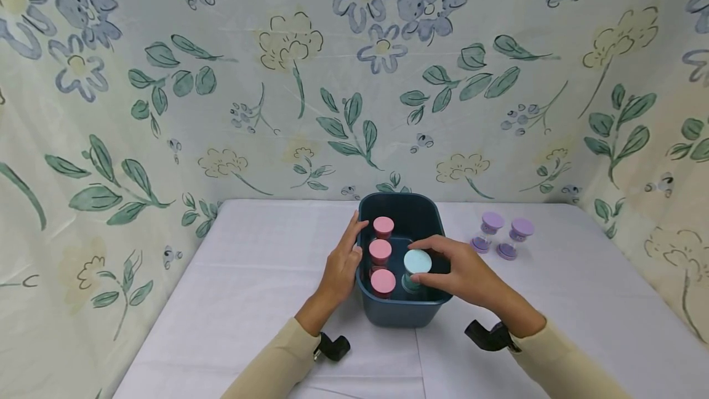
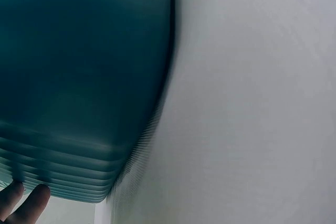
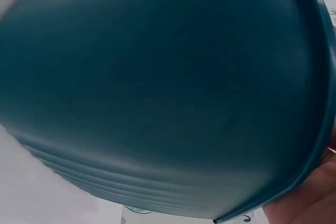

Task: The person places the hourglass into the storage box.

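A dark blue plastic bin (image 1: 401,313) stands upright at the middle of the table. Along its left inside, several pink-capped sand timers (image 1: 380,250) stand in a row. On the right inside is a light blue sand timer (image 1: 417,261), upright, its cap pinched between the thumb and index finger of my right hand (image 1: 471,270). My left hand (image 1: 338,266) rests against the bin's left side near the rim, fingers fairly straight. The left wrist view shows two fingertips (image 2: 39,198) at the ribbed outer wall. In the right wrist view, the bin wall (image 3: 157,93) hides the pinched timer.
Two purple sand timers (image 1: 515,239) stand on the table to the right of the bin. A white cloth (image 1: 266,276) covers the table. Behind it hangs a floral curtain (image 1: 343,79).
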Available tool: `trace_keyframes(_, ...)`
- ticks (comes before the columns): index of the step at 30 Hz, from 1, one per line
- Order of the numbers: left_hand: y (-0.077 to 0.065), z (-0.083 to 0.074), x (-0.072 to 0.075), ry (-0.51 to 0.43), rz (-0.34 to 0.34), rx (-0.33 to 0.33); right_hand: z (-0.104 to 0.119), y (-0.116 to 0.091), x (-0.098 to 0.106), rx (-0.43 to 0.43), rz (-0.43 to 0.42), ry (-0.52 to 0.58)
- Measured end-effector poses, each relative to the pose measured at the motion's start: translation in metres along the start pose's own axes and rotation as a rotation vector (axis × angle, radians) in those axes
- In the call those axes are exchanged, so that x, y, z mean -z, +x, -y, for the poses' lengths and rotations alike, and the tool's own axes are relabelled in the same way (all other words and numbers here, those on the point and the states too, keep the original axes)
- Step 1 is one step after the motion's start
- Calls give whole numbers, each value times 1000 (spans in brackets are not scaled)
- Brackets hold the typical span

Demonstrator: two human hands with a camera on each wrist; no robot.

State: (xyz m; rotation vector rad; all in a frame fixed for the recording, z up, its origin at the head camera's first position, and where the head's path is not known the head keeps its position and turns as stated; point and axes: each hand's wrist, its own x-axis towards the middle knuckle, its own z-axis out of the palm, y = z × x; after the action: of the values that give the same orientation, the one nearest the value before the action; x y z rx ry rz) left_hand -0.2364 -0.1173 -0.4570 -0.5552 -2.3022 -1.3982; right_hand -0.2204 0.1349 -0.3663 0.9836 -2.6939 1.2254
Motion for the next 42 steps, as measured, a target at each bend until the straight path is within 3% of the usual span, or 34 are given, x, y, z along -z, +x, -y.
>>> trace_keyframes(10, 0, -2, 0, 6, -3, -2, 0, -4, -8, 38, -17, -68)
trace_keyframes(31, 0, -3, 1, 7, 6, 0, 6, -2, -12, 39, 46, -187)
trace_keyframes(42, 0, -2, 1, 9, 7, -4, 8, 2, -9, 3, 148, -223)
